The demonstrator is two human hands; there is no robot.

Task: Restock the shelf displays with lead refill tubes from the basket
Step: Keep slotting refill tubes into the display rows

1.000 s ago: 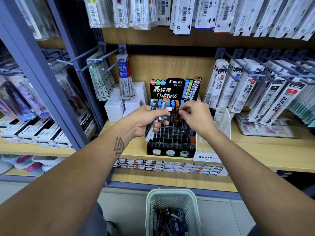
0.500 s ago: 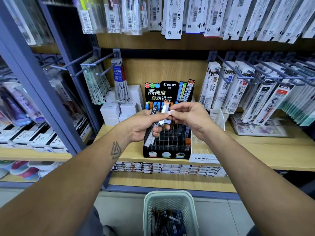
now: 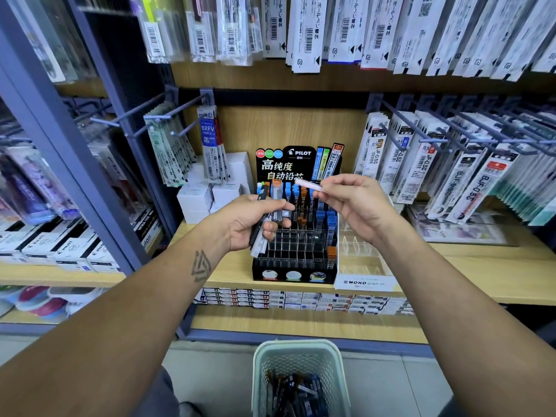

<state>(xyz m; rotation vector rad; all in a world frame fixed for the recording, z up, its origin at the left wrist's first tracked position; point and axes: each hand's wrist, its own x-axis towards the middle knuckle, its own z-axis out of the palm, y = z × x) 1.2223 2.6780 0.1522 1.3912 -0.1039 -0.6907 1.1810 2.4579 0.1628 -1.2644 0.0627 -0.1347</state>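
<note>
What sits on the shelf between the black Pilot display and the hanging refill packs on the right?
In the head view, a clear Mono rack stands there, beside the Pilot display and left of the refill packs.

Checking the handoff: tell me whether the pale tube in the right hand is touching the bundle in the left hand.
Apart. The head view shows the pale tube pinched in the right hand, raised clear of the bundle of tubes gripped by the left hand.

Pale pink tube (image 3: 307, 186) tilted above black display (image 3: 296, 251); dark tubes (image 3: 296, 392) fill basket (image 3: 264, 359).

Basket (image 3: 301, 353) below shelf display rack (image 3: 296, 254)
</note>
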